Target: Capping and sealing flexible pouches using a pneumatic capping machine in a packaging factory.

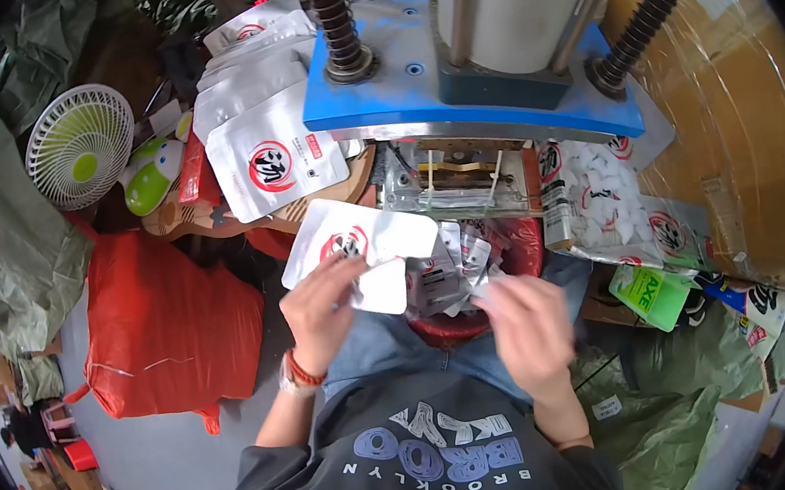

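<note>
My left hand is closed on flat silver-white packaging pouches that carry a red ring and black brush mark. At least two overlap in its grip, one above the other. To the right, my right hand is smeared by motion, and whether its fingers hold anything is unclear. It hangs over the edge of a red-lined container between my knees. Inside lie several small silver cut-offs. Beyond both hands is a press with a blue plate above a metal die bed.
Similar pouches are stacked at the left of the press, near a white-green fan. A bulging red bag stands on the floor. At right are a pouch-lined box of small white pieces and a green container.
</note>
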Demonstrator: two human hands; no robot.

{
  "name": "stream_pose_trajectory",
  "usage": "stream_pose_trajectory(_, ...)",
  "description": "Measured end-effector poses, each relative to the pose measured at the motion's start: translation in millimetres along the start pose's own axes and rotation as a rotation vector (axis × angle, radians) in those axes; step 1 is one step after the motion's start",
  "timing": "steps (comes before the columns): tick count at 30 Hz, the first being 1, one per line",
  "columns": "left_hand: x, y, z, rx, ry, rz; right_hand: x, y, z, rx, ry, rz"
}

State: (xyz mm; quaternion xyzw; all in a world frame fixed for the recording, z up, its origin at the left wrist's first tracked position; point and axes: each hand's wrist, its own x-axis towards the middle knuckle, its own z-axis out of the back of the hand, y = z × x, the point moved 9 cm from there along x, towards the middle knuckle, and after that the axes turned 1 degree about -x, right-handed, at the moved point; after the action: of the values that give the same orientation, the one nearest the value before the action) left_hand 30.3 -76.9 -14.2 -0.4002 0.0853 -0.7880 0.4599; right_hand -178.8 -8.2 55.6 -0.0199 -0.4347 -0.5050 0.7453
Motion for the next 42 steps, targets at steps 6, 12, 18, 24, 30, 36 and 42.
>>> stream_pose_trajectory(6, 10.0, -75.9, 12.3, -0.251, 0.181, -0.268, 8.5, 25.0, 14.5, 0.294, 0.206, 0.168)
stream_pose_trajectory(12, -5.1, -44.4, -82.4, -0.649, 0.404, 0.008, -7.5, -60.5, -22.9, 0.255, 0.229, -0.252)
stream_pose_trajectory(18, 15.7, 1.0, -130.3, -1.103, 0.337, 0.856, -12.4, -101.3, 61.2, -0.026, -0.155, -0.438)
stream_pose_trajectory(24, 33.9, 15.0, -154.5, -1.254, 0.31, 0.944, -52.1, -173.8, 3.9, -0.521, 0.331, -0.531)
stream_pose_trajectory(30, 71.7, 66.7, -40.9, 0.117, -0.065, 0.288, -41.8, -154.7, 20.0, -0.23, 0.287, -0.462)
stream_pose_trajectory(36, 18.0, 99.9, -39.8, 0.433, 0.257, 0.051, -66.8, -175.8, 39.2, -0.046, 0.05, -0.517)
stream_pose_trajectory(42, 5.6, 56.6, 13.3, -0.099, -0.077, 0.164, -32.2, -89.5, 75.2, 0.354, -0.389, -0.233)
